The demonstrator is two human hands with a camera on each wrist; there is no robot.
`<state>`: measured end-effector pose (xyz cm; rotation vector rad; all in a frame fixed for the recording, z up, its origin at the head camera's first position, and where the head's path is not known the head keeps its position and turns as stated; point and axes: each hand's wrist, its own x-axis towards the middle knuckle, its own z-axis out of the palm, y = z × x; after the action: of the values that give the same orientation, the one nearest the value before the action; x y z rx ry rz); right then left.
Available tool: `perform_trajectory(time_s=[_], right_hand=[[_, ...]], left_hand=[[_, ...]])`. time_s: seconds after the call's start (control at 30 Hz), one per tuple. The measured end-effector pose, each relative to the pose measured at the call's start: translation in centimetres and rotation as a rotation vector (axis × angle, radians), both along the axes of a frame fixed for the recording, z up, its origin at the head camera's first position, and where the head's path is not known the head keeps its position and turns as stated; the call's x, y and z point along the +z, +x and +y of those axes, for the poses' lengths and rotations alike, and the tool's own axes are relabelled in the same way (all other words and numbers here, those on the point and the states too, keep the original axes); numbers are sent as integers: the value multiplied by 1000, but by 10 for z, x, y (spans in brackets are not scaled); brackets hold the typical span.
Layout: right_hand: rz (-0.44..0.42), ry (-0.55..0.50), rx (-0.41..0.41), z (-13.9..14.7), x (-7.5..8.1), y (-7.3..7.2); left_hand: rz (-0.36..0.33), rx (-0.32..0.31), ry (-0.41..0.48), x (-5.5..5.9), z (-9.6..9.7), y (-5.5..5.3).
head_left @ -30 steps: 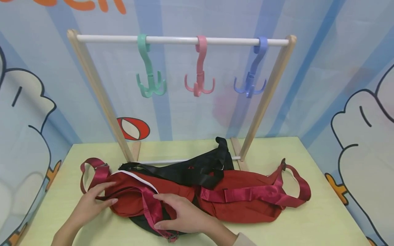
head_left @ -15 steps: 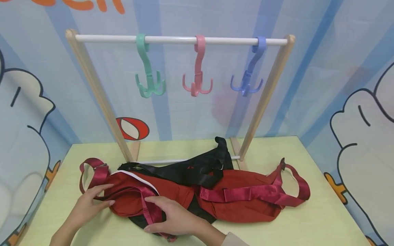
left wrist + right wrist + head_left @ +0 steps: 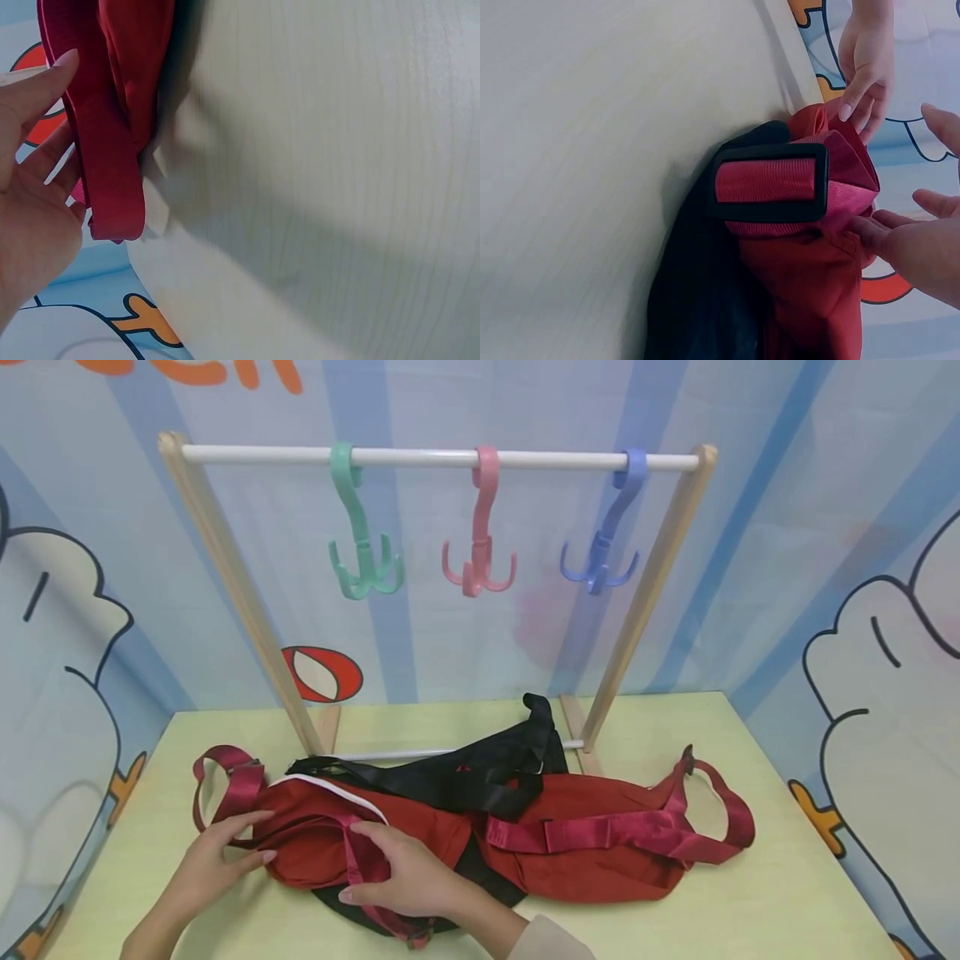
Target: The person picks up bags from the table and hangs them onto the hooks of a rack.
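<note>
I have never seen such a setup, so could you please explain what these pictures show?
There is no robot: these are a person's bare left hand and right hand. The head picture comes from a head-worn camera looking forward and down; the others from cameras on each wrist. On the table lie red fabric and black fabric, apparently bags, with crimson strapping. At the back, a rack carries a green hook, a pink hook and a blue hook. The left thumb and fingers flank the strapping; whether they grip it is unclear. The right hand, fingers spread, touches strapping near a black buckle.
</note>
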<state>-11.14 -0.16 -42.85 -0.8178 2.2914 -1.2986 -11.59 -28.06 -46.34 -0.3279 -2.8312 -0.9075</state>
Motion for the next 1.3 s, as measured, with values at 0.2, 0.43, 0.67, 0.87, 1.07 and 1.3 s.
perform_trajectory(time_s=[0.2,0.43,0.67,0.87,1.07,1.3], right_hand=[[16,-16,-50,-7,-6,0],[7,-26,-127,-14,-11,1],[42,-7,-109,-17,-11,1],[84,1,-112,-20,-16,0],[103,24,-107,-23,-22,0],[78,103,-111,-24,-26,4]], left_hand=[[4,-16,12,-3,-1,-1],[25,-26,12,-4,-2,-2],[72,-32,14,-8,-2,-2],[86,-35,7,-11,-3,-3],[81,-48,13,-11,-2,-1],[82,-37,14,-11,-3,0]])
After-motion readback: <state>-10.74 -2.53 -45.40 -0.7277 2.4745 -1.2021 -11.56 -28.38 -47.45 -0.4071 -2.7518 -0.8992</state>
